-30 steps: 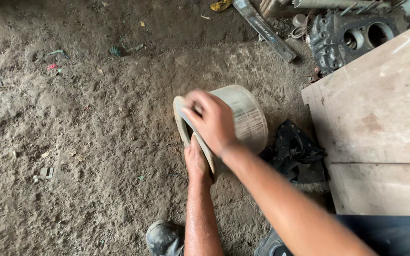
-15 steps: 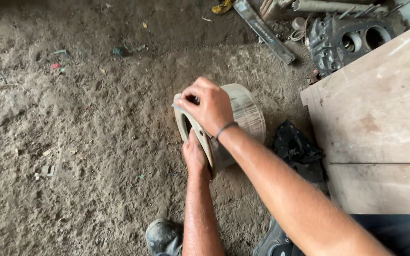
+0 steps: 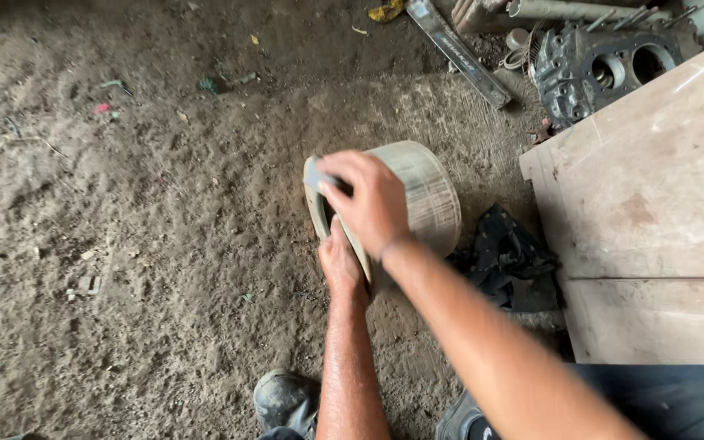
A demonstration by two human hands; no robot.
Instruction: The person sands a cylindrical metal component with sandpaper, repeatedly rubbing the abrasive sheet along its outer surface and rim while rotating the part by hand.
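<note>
— Dusty dirt floor (image 3: 148, 244): where's your grip?
— Your left hand (image 3: 342, 265) clasps the pale pleated cylindrical filter (image 3: 417, 195) lying there; above it, your right hand (image 3: 372, 204) pinches a small grey pad (image 3: 315, 175) against its rim.

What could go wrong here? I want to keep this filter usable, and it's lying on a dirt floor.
The cylindrical air filter lies on its side on loose dirt, so grit may get into its open end or pleats. The left hand steadies only the lower rim while the right hand presses a small grey piece at the top rim; it might roll toward the dark rag. Hard pressure could dent the pleated wall.
</note>
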